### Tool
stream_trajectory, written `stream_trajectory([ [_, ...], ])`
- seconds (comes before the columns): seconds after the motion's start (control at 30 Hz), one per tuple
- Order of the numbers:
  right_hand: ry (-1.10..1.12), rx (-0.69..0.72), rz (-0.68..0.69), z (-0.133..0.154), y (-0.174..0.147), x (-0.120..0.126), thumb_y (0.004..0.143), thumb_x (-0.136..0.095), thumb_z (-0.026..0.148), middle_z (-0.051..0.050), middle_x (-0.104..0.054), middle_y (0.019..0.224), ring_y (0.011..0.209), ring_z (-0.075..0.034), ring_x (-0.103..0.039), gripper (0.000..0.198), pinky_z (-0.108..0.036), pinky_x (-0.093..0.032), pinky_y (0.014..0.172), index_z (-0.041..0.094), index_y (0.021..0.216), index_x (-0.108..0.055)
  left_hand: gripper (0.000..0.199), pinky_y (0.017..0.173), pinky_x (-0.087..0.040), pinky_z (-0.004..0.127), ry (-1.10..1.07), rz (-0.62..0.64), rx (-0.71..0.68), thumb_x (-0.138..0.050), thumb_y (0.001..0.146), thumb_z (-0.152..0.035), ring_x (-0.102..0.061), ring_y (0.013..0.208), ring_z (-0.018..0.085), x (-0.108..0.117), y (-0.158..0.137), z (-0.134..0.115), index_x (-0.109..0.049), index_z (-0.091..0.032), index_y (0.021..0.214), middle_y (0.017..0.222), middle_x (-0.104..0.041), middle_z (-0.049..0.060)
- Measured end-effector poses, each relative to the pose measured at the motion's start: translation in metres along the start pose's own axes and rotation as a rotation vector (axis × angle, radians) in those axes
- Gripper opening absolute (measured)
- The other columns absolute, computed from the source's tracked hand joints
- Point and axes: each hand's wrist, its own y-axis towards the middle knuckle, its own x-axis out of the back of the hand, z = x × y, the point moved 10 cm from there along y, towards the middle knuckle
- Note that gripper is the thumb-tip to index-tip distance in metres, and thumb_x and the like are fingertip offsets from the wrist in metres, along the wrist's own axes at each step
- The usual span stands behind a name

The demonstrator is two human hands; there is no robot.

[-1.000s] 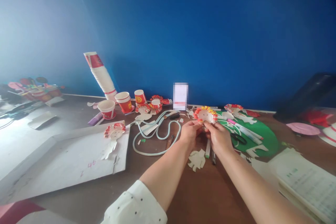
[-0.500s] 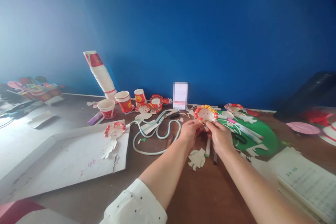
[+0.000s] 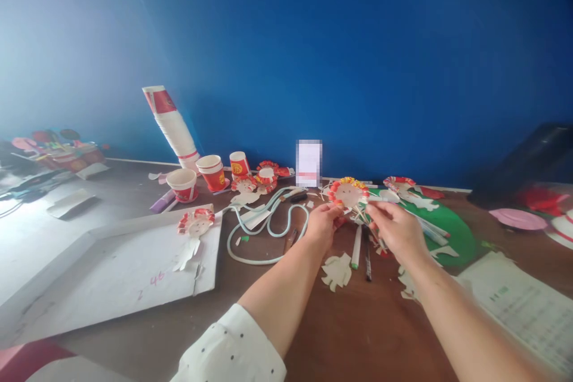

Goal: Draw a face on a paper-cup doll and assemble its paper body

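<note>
A round paper-cup craft face (image 3: 350,194), with a white middle and a fringe of red and yellow curled strips, is pinched at its lower edge by my left hand (image 3: 326,225). Beside its right edge, my right hand (image 3: 396,230) is closed in a pinch. What those fingertips hold, if anything, is too small to make out. Below the hands lie a white paper body cut-out (image 3: 336,271), a green-tipped marker (image 3: 356,248) and a dark pen (image 3: 367,259).
A pale cord (image 3: 257,261) loops across the table left of my hands. Paper cups (image 3: 210,172) and a leaning cup stack (image 3: 172,128) stand further left. Another craft face (image 3: 197,222) lies on a white board (image 3: 111,274). To the right are a green disc (image 3: 463,239) and a notebook (image 3: 519,310).
My right hand has moved right, from under the craft face to beside its edge. My left hand keeps its pinch, and the face has shifted slightly left.
</note>
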Motion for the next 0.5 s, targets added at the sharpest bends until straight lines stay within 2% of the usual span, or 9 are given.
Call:
stream_trajectory([
  [0.07, -0.166, 0.0, 0.019, -0.001, 0.004, 0.011, 0.078, -0.055, 0.046, -0.002, -0.069, 0.06, 0.049, -0.017, -0.058, 0.036, -0.028, -0.041, 0.051, 0.02, 0.095, -0.071, 0.016, 0.066, -0.045, 0.023, -0.016, -0.013, 0.011, -0.079, 0.065, -0.015, -0.056, 0.064, 0.009, 0.001, 0.001, 0.001, -0.064, -0.011, 0.07, 0.071, -0.061, 0.003],
  [0.13, -0.307, -0.005, 0.102, -0.002, 0.006, 0.015, 0.077, -0.054, 0.043, -0.002, -0.07, 0.061, 0.051, -0.017, -0.059, 0.029, -0.028, -0.04, 0.052, 0.021, 0.084, -0.071, 0.016, 0.065, -0.046, 0.022, -0.034, -0.019, 0.018, -0.079, 0.066, -0.014, -0.056, 0.063, 0.008, 0.003, 0.002, 0.001, -0.064, -0.011, 0.071, 0.071, -0.061, 0.002],
  [0.3, -0.491, -0.022, 0.199, -0.005, 0.002, 0.022, 0.078, -0.052, 0.045, -0.002, -0.072, 0.065, 0.055, -0.017, -0.063, 0.028, -0.026, -0.039, 0.051, 0.022, 0.071, -0.068, 0.023, 0.058, -0.044, 0.02, -0.074, 0.001, 0.005, -0.081, 0.067, -0.019, -0.05, 0.055, 0.006, 0.004, 0.005, 0.0, -0.059, -0.013, 0.069, 0.063, -0.055, -0.002],
  [0.37, -0.516, -0.017, 0.282, -0.004, -0.009, 0.011, 0.079, -0.052, 0.047, -0.002, -0.071, 0.063, 0.052, -0.016, -0.062, 0.031, -0.026, -0.037, 0.049, 0.022, 0.07, -0.067, 0.023, 0.057, -0.044, 0.02, -0.08, 0.016, 0.005, -0.081, 0.068, -0.02, -0.049, 0.054, 0.006, 0.004, 0.007, 0.001, -0.059, -0.014, 0.069, 0.062, -0.055, -0.002],
  [0.43, -0.529, 0.012, 0.407, 0.002, -0.027, -0.011, 0.081, -0.051, 0.048, -0.002, -0.069, 0.061, 0.055, -0.016, -0.063, 0.032, -0.026, -0.037, 0.051, 0.022, 0.069, -0.067, 0.021, 0.059, -0.044, 0.02, -0.08, 0.022, 0.01, -0.08, 0.068, -0.019, -0.051, 0.056, 0.006, 0.003, 0.007, 0.001, -0.059, -0.014, 0.07, 0.063, -0.055, -0.002],
  [0.5, -0.647, 0.056, 0.489, 0.01, -0.046, -0.032, 0.083, -0.05, 0.045, -0.002, -0.068, 0.061, 0.056, -0.017, -0.063, 0.03, -0.026, -0.034, 0.051, 0.023, 0.066, -0.063, 0.02, 0.06, -0.044, 0.02, -0.075, 0.014, 0.011, -0.079, 0.068, -0.019, -0.052, 0.058, 0.007, 0.003, 0.005, 0.001, -0.06, -0.014, 0.071, 0.064, -0.056, -0.001],
])
